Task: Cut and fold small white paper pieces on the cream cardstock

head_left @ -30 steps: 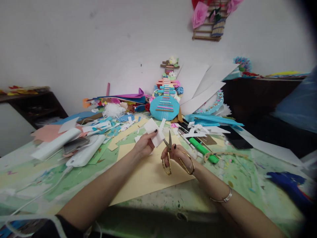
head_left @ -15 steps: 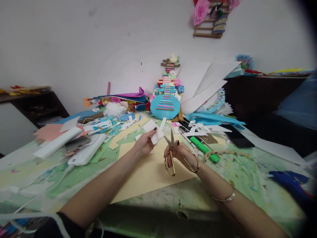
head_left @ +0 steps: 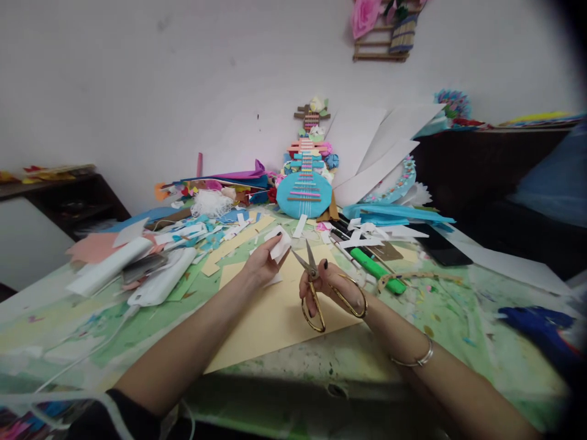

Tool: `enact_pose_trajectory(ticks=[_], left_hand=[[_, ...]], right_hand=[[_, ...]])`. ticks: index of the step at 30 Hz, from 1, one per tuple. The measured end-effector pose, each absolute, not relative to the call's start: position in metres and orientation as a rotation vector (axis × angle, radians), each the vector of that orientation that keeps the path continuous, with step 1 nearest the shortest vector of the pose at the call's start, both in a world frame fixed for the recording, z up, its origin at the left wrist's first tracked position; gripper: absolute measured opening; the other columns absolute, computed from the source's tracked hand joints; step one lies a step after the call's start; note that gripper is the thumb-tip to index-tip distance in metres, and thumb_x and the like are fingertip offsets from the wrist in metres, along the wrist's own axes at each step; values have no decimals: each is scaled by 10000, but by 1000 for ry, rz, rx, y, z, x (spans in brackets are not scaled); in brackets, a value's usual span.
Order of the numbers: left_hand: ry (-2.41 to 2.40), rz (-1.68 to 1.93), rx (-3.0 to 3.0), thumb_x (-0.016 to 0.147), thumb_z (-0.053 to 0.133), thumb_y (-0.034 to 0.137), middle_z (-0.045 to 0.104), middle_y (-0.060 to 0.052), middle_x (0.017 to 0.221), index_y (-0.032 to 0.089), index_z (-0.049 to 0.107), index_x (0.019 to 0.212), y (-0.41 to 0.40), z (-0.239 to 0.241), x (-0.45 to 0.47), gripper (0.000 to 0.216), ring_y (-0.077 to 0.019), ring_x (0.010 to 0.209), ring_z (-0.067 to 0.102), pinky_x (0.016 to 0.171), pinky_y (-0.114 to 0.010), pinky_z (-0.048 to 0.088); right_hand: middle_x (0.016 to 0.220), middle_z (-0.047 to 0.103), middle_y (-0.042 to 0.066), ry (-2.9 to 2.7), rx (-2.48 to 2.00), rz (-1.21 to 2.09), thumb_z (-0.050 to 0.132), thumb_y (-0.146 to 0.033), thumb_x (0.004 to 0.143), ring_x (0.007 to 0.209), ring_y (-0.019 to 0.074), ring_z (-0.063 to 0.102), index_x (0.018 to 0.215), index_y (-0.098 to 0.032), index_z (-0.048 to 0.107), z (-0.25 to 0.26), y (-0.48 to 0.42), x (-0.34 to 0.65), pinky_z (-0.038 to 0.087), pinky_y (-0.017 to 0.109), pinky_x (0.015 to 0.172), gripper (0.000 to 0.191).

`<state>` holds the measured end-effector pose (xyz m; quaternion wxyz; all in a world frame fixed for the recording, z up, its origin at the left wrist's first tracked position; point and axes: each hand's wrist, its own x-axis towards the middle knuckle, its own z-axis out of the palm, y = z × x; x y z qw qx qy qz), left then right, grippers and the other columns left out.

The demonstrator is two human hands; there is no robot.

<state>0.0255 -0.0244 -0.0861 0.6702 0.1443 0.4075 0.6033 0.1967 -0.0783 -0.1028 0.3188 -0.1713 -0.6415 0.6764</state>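
Lying at the far left of the paint-stained green worktop (head_left: 426,318) are a white rolled sheet (head_left: 107,266) and a white oblong plastic device with a cord (head_left: 160,284), both well apart from the hands. Next comes the left hand (head_left: 263,264), its grip pinching a small white scrap of paper (head_left: 279,244) between thumb and fingertips, tilted just above a large cream sheet of card (head_left: 270,321). Just right of the scrap stand the gold-handled steel scissors (head_left: 313,273), tips pointing up and away. Their blades are spread in a narrow V whose left tip is near the scrap's edge but, as far as I can tell, not touching it. The right hand (head_left: 338,287) has its grip closed through the gold loops, with a silver bangle (head_left: 415,360) on the wrist. By my judgement the step in hand is the lining-up for a cut: paper offered, blades open, nothing between them. A cut would call for the scrap's edge set deep in the V, the pinching fingertips clear of the blades, and a steady squeeze of the loops. Further right, a green marker pen (head_left: 376,270) and a black phone (head_left: 440,247) lie apart from the work.
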Motion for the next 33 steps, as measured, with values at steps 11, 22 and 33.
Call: enact_pose_trajectory(ticks=[11, 22, 33], left_hand=[[851, 1339, 485, 836, 549, 98, 703, -45, 710, 98, 642, 866, -26, -94, 31, 98, -109, 556, 648, 525, -173, 530], [697, 1351, 625, 732, 648, 52, 698, -38, 709, 101, 639, 792, -33, -92, 34, 78, -119, 594, 640, 612, -207, 523], [607, 1265, 828, 533, 814, 84, 700, -54, 713, 100, 664, 797, -35, -99, 31, 304, -148, 618, 639, 650, -246, 515]], right_hand=[[533, 613, 62, -1709, -506, 1750, 345, -709, 818, 496, 167, 596, 739, -107, 592, -102, -78, 195, 458, 298, 559, 655], [571, 612, 52, -1686, -538, 1623, 419, -627, 845, 524, 166, 586, 848, -100, 601, -115, -71, 196, 453, 303, 567, 558], [538, 579, 0, -1586, -495, 1539, 541, -575, 806, 483, 150, 540, 893, -163, 481, -116, -69, 194, 419, 282, 521, 425]])
